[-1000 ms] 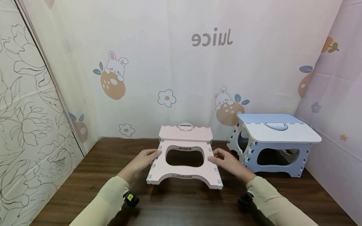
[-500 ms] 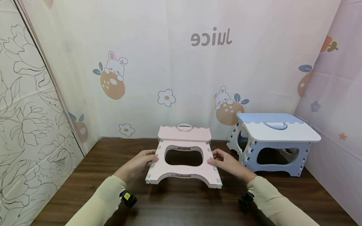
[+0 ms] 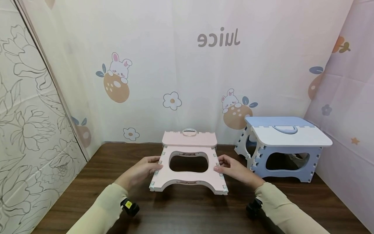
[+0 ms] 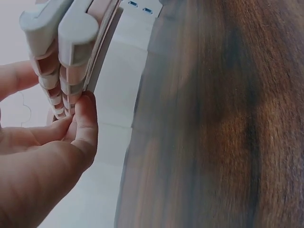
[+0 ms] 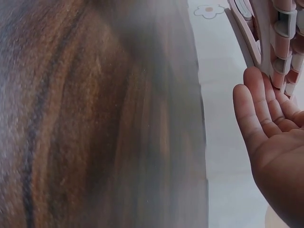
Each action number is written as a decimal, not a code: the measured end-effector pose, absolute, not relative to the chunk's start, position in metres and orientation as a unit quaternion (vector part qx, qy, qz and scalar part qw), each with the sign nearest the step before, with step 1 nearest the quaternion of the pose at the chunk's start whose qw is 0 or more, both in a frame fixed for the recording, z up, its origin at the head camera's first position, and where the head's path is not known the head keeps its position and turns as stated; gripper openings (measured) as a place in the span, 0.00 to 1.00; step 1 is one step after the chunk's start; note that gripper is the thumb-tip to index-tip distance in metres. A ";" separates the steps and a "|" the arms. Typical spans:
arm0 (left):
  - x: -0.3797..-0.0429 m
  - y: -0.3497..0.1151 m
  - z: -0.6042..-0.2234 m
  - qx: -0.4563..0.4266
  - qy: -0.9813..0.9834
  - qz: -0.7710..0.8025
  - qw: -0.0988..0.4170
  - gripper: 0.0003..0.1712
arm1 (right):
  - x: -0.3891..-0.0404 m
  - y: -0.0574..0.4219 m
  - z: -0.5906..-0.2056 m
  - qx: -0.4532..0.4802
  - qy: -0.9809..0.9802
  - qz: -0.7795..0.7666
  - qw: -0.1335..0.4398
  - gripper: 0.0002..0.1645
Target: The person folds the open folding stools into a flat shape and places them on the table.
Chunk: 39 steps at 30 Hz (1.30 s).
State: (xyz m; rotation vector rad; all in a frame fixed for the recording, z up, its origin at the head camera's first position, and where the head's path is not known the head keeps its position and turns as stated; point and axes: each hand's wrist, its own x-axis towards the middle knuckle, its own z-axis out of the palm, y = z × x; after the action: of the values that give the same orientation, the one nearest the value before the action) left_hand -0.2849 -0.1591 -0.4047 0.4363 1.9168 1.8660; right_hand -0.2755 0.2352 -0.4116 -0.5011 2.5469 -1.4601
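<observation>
A pink folding stool (image 3: 188, 175) is folded flat, its narrow seat panel at the far end with a small carry handle (image 3: 189, 131). It slopes toward me, with shadow under its near edge. My left hand (image 3: 140, 170) grips its left side; in the left wrist view that hand (image 4: 52, 161) pinches the stacked, hinged edges (image 4: 78, 38) between thumb and fingers. On the right side my right hand (image 3: 235, 169) holds the stool with the thumb on top. In the right wrist view its fingers (image 5: 256, 90) reach under the stool's hinged edge (image 5: 282, 23).
A blue and white folding stool (image 3: 292, 139) stands unfolded at the right, close to my right hand. Both are on a dark wood table (image 3: 187, 217). Printed curtains (image 3: 187, 71) hang behind the table and along its sides.
The pink stool has shifted slightly to the left. My left hand has moved a little left and nearer, its thumb now closer to the stool's edge. The right hand has hardly moved.
</observation>
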 end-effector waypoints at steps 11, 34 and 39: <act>-0.281 -0.166 -0.402 0.130 0.704 0.667 0.208 0.37 | -0.278 0.225 -0.416 -0.170 0.861 -0.472 0.087 0.34; -0.274 -0.199 -0.395 0.097 0.746 0.630 0.194 0.37 | -0.286 0.188 -0.417 -0.183 0.852 -0.478 0.114 0.38; -0.272 -0.207 -0.393 0.074 0.756 0.622 0.188 0.37 | -0.288 0.177 -0.418 -0.188 0.850 -0.478 0.114 0.37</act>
State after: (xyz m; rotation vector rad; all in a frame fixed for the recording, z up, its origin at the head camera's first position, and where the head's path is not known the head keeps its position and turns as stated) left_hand -0.2717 -0.2067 -0.3930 0.2094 2.1269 1.7504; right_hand -0.2879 0.1767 -0.4177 -0.5520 2.4928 -1.4026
